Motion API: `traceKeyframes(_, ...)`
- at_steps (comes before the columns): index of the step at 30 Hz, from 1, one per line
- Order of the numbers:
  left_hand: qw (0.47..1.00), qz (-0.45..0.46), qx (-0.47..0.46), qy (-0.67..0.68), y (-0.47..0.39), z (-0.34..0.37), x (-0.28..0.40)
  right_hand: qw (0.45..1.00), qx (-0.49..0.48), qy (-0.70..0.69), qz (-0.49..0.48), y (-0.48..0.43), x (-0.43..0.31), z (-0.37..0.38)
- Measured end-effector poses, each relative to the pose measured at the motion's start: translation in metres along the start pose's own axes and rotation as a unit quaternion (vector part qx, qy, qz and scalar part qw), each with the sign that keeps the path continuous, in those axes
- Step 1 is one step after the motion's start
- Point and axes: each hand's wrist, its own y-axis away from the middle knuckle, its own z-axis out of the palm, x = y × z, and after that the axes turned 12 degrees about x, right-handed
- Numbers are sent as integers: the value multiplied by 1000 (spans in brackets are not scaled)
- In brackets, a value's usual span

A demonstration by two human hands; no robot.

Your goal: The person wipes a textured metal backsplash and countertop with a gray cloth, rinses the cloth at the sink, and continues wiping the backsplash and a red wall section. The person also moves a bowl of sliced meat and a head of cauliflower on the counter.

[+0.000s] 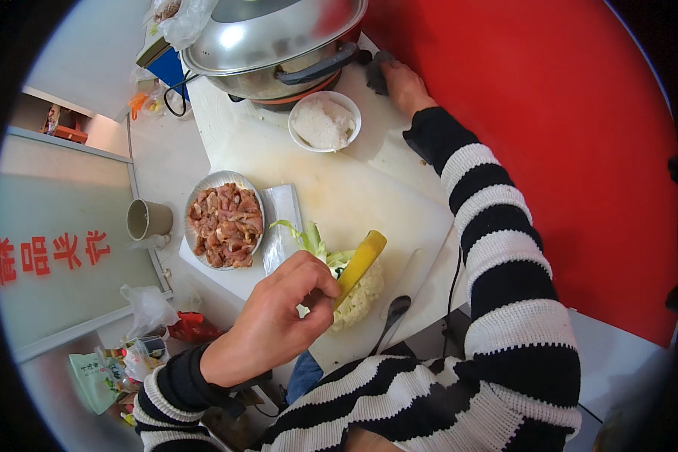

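My left hand [285, 313] grips a flat yellow strip [361, 265] between thumb and fingers. Its lower end is hidden in the fist, so I cannot tell what tool or object it is. Beneath it sits a white cauliflower head [367, 296] with pale green leaves, on a white cutting board [373, 198]. Farther off, my right hand [404, 85] holds a dark grey cloth [377, 74] against the tabletop, close to the pot's handle and the red wall. Beside the cauliflower lies a dark spoon [396, 311].
A large lidded steel pot [265, 79] stands on a cooker at the back. A bowl of white rice [323, 121] is in front of it. Left are a plate of sliced raw meat [226, 226], a silvery packet [279, 217] and a cup [150, 219]. A cord [455, 288] hangs at the right edge.
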Motion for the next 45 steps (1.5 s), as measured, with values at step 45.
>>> traceKeyframes(45, 994, 68, -8, 90, 58, -11, 4, 998, -57, 17, 37, 214, 5, -116)
